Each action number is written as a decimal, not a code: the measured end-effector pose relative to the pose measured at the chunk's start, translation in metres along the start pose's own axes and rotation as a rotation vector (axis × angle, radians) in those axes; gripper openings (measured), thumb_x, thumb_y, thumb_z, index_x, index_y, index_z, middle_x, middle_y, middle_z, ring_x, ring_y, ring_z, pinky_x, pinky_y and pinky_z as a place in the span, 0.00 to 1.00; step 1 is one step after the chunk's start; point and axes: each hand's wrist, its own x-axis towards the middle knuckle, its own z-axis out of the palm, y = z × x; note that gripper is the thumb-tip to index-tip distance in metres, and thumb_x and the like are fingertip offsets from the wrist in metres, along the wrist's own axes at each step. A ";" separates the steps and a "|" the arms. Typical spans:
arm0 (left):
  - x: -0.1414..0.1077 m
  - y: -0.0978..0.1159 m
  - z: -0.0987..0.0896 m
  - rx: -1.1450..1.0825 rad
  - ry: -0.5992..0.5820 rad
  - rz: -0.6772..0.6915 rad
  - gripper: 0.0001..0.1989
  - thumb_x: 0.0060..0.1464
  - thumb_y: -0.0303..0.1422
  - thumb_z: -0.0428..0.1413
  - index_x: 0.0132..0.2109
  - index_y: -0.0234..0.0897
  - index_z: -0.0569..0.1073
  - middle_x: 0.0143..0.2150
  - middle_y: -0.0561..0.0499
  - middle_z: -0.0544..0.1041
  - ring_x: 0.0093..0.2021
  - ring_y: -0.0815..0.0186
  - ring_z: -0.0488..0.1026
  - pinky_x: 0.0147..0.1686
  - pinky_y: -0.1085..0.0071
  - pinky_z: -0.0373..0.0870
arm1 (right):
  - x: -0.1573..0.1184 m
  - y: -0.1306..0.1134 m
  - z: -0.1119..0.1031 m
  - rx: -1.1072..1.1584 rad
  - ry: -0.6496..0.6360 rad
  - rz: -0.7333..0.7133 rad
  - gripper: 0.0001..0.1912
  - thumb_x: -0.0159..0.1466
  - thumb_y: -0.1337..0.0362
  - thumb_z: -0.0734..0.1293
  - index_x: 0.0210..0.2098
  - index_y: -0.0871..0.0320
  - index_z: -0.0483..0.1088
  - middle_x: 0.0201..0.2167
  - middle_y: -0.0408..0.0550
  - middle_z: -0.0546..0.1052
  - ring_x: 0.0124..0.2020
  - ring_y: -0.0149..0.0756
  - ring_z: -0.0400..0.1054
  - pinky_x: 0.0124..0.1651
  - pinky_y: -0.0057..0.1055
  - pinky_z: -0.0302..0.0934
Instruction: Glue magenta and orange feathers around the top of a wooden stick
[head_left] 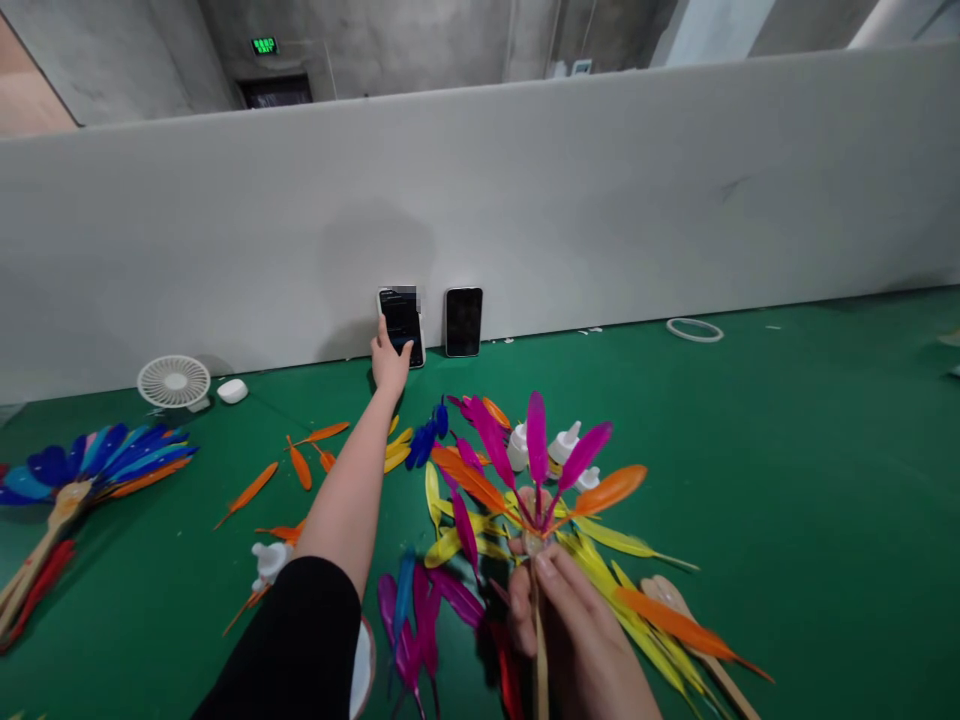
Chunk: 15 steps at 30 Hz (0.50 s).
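My left hand [391, 366] reaches far forward, thumb and index finger apart, touching the screen of a phone [401, 318] propped against the white partition. My right hand [566, 610] grips the handle of a wooden spoon [539, 650] near its head. Magenta feathers [536, 435] and orange feathers [611, 490] fan out from the spoon's head, which they partly cover. Around my right hand lie loose yellow feathers [615, 538], purple feathers [427, 625] and dark blue feathers [424, 440]. White squeeze bottles [564, 443] stand behind the held fan, partly hidden.
A second phone [463, 322] leans on the partition [600, 200]. At left are a small white fan [175, 382], a white case [232, 391] and a blue feathered spoon [71, 495]. Wooden spoons [671, 597] lie right, partly under feathers. A white ring [694, 330] rests at the back.
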 end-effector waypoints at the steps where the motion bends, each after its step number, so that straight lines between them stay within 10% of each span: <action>1: 0.000 0.001 -0.001 0.010 -0.012 0.021 0.34 0.50 0.33 0.53 0.62 0.41 0.48 0.52 0.38 0.65 0.50 0.54 0.67 0.45 0.64 0.64 | 0.000 0.001 0.000 -0.007 0.001 -0.007 0.22 0.39 0.47 0.71 0.22 0.56 0.63 0.12 0.37 0.65 0.12 0.24 0.52 0.14 0.22 0.49; 15: 0.007 0.007 -0.010 0.320 -0.146 0.078 0.34 0.54 0.38 0.48 0.64 0.45 0.40 0.47 0.41 0.66 0.44 0.56 0.68 0.41 0.65 0.63 | 0.001 0.004 -0.002 -0.021 -0.019 -0.002 0.23 0.40 0.46 0.71 0.18 0.58 0.62 0.12 0.38 0.65 0.13 0.23 0.53 0.17 0.21 0.49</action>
